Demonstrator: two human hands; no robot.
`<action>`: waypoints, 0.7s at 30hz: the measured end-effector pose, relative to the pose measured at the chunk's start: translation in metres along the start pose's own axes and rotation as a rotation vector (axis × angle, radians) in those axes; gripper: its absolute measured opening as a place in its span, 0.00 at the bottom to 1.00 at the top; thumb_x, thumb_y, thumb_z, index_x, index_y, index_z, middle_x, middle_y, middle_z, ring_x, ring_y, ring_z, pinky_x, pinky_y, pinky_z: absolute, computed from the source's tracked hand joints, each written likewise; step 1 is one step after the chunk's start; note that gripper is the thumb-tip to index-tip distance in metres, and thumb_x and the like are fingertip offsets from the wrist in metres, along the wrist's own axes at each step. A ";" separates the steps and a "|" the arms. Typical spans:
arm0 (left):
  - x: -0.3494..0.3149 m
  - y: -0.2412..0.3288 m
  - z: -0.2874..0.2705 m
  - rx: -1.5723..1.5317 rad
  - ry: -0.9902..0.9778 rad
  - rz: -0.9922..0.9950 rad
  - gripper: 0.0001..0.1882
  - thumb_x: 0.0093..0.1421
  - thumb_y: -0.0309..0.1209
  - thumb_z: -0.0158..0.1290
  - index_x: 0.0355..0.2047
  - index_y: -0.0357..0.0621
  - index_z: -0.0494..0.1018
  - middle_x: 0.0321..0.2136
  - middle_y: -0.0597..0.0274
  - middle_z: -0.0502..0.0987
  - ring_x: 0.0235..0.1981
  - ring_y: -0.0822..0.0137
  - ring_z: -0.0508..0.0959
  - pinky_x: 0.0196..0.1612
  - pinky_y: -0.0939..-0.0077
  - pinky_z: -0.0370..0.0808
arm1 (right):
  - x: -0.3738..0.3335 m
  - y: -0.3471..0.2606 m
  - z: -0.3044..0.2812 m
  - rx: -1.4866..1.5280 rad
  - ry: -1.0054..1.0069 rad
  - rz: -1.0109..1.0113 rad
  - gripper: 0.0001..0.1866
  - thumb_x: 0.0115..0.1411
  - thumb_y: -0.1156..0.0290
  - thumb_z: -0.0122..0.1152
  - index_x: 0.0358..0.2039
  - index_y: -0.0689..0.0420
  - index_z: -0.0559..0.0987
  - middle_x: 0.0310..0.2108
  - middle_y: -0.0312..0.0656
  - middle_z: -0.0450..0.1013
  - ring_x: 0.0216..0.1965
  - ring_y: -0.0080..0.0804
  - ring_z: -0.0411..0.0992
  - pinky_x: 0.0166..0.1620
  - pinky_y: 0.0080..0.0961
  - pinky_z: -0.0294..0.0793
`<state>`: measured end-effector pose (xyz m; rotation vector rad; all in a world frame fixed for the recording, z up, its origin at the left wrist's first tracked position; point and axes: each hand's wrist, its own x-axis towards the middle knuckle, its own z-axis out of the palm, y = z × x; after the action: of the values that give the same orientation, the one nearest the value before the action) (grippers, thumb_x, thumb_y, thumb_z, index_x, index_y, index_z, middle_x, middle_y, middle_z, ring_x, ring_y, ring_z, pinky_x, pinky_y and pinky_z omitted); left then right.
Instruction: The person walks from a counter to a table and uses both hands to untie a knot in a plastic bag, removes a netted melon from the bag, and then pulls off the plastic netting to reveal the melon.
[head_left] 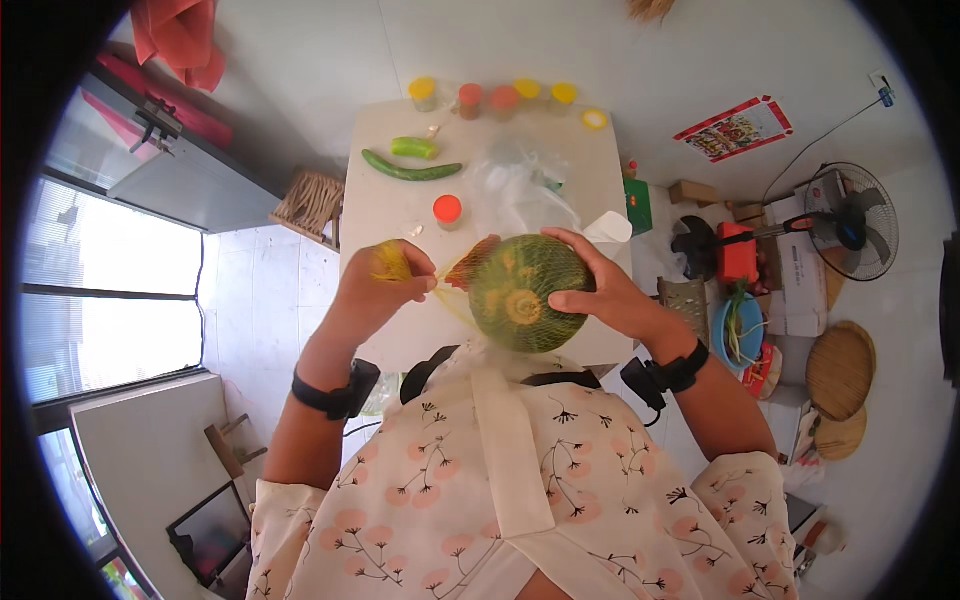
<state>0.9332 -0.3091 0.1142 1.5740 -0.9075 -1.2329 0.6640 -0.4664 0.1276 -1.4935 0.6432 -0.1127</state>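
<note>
A round green squash (527, 300) in a yellow mesh net is held over the near part of the white table (385, 235). My right hand (612, 292) grips its right side, thumb on top and fingers round the far edge. My left hand (385, 283) pinches the drawn-out end of the yellow net (452, 294) to the left of the squash. More of that net is bunched over the hand. Against the squash's left side shows something reddish-brown (472, 263) whose kind I cannot make out. Beyond my hands stands a red-lidded jar (448, 211), beside a clear plastic bag (520, 190).
A long green cucumber (410, 170) and a short green vegetable piece (414, 148) lie toward the table's far left. Several jars (470, 102) with yellow or red lids line its far edge, near a yellow ring (595, 119). Right of the table stand a fan (850, 222) and a blue basin (738, 335).
</note>
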 end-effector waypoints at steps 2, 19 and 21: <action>0.011 -0.027 0.008 -0.144 -0.014 -0.039 0.05 0.53 0.19 0.59 0.31 0.37 0.75 0.26 0.64 0.77 0.27 0.74 0.76 0.33 0.81 0.75 | 0.008 0.018 -0.003 -0.014 -0.003 0.026 0.42 0.54 0.64 0.69 0.66 0.56 0.59 0.56 0.42 0.68 0.57 0.30 0.66 0.60 0.28 0.64; 0.035 -0.229 0.073 -0.037 -0.027 -0.331 0.02 0.52 0.23 0.56 0.25 0.37 0.74 0.20 0.62 0.76 0.24 0.73 0.76 0.31 0.77 0.74 | 0.072 0.193 0.008 -0.125 -0.182 0.313 0.45 0.49 0.64 0.71 0.66 0.54 0.60 0.56 0.46 0.68 0.57 0.35 0.67 0.60 0.30 0.65; 0.039 -0.248 0.078 -0.008 -0.021 -0.365 0.01 0.52 0.21 0.56 0.25 0.37 0.74 0.22 0.63 0.76 0.24 0.74 0.75 0.31 0.79 0.73 | 0.082 0.210 0.011 -0.195 -0.184 0.336 0.45 0.47 0.63 0.71 0.65 0.54 0.60 0.56 0.47 0.69 0.57 0.36 0.68 0.59 0.30 0.66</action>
<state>0.8700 -0.2834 -0.1395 1.7751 -0.6420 -1.5038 0.6713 -0.4721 -0.0976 -1.5381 0.7610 0.3509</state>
